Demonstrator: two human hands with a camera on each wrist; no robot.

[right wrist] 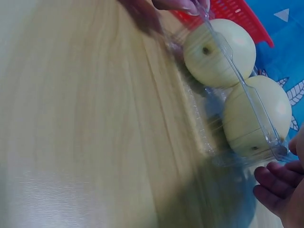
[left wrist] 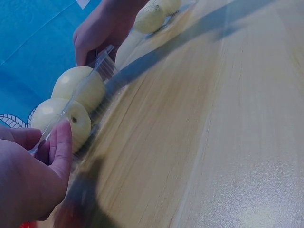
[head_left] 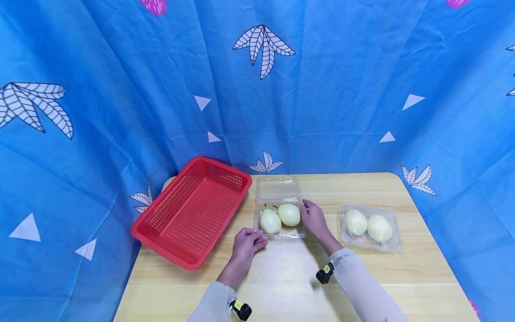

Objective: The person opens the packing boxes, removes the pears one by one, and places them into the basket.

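Observation:
A clear plastic clamshell box (head_left: 277, 192) lies with its lid tipped back, away from the person. Two pale yellow pears (head_left: 270, 222) sit side by side in its base, stems toward the lid. At the near left corner, my left hand (head_left: 246, 245) pinches the box's rim between thumb and fingers, as the left wrist view shows. My right hand (head_left: 314, 218) holds the rim on the right side; in the right wrist view its lower fingers (right wrist: 273, 185) are bent beside the box, and the thumb's grip is partly cut off.
A red perforated plastic basket (head_left: 193, 214) stands left of the box. To the right, a second clear box (head_left: 394, 232) holds two more pale pears (head_left: 379, 228). All stand on a light wood table (head_left: 289, 277), with a blue patterned curtain (head_left: 322, 89) behind and at both sides.

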